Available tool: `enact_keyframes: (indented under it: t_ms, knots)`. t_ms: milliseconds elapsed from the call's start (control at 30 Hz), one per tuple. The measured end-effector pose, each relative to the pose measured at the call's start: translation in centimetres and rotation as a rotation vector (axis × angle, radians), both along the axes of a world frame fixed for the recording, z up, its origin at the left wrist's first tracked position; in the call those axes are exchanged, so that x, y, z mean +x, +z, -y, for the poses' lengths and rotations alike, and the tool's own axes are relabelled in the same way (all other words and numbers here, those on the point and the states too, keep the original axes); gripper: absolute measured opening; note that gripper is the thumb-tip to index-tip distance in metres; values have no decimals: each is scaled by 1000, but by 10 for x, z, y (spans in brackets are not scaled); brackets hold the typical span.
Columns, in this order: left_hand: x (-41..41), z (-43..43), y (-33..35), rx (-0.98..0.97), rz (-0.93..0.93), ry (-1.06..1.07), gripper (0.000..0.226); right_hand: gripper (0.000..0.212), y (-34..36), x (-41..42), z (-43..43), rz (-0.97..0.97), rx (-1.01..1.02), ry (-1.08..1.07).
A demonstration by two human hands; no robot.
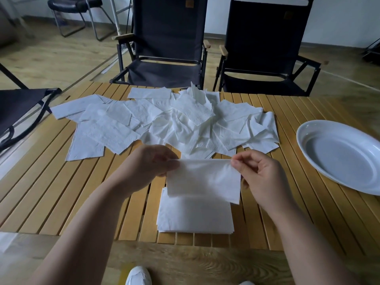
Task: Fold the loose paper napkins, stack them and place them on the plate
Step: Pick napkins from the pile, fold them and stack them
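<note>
I hold a folded white paper napkin point(203, 181) by its top edge, just above the table. My left hand point(147, 168) pinches its left corner and my right hand point(262, 173) pinches its right corner. The napkin hangs over the far edge of a stack of folded napkins point(195, 218) near the table's front edge. A wide heap of loose white napkins point(164, 122) covers the far half of the table. An oval white plate point(341, 155) sits at the right with nothing in it.
The table point(61, 182) is made of wooden slats. Two dark folding chairs point(166, 48) stand behind it, and another dark chair point(18, 112) stands at the left. My white shoe point(138, 276) shows below the front edge.
</note>
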State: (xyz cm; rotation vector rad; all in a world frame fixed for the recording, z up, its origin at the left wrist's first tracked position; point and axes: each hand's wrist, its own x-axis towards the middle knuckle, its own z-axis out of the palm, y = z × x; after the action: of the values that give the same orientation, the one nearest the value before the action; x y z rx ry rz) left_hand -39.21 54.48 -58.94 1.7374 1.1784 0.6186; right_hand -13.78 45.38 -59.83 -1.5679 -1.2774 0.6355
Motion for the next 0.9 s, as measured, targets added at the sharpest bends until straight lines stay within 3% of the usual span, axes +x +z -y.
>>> enact_keyframes:
  t_ms: [167, 300, 633, 900]
  knots:
    - [-9, -2, -5, -226, -163, -84, 4, 4, 0, 6, 0, 13, -387, 109]
    - [-10, -2, -12, -292, -358, -178, 8, 11, -9, 4, 1, 196, -606, 238]
    - [-2, -2, -24, -333, -416, -181, 13, 13, -26, -1, -5, 257, -559, 146]
    - [-4, -6, -29, -180, -569, -199, 28, 20, -27, 2, -5, 248, -564, 141]
